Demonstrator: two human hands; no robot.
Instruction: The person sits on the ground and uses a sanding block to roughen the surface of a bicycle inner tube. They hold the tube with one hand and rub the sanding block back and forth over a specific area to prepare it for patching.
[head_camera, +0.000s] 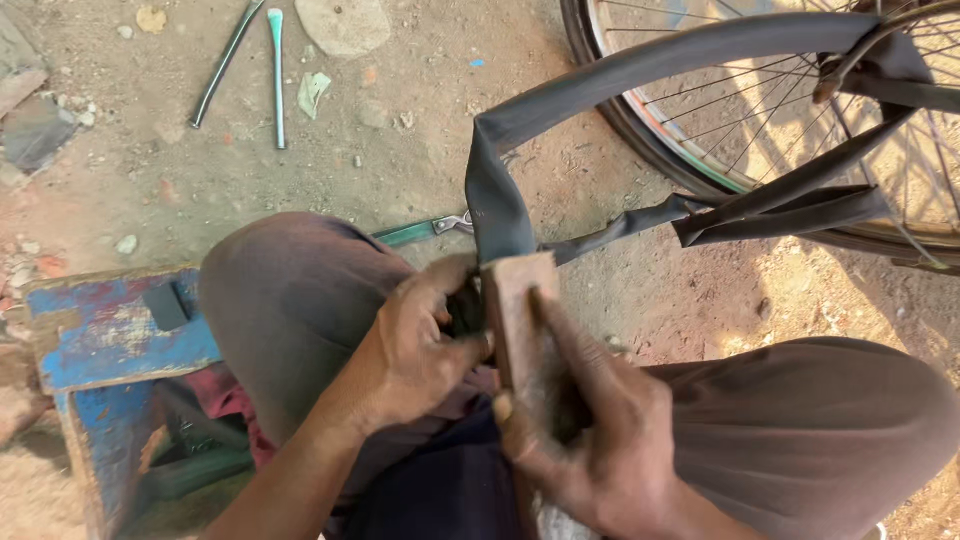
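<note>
A black bicycle inner tube loops from the wheel at the upper right down to my lap. My left hand pinches the tube's folded end against my left knee. My right hand grips a brown wooden block and presses it flat onto the tube beside my left hand. The part of the tube under the block is hidden. Both my knees, in brown trousers, frame the hands.
A blue wooden toolbox stands at the left on the dirt ground. Two long metal tyre levers lie at the top left near a flat stone. Green-handled pliers lie behind my left knee. Pebbles and rubble dot the ground.
</note>
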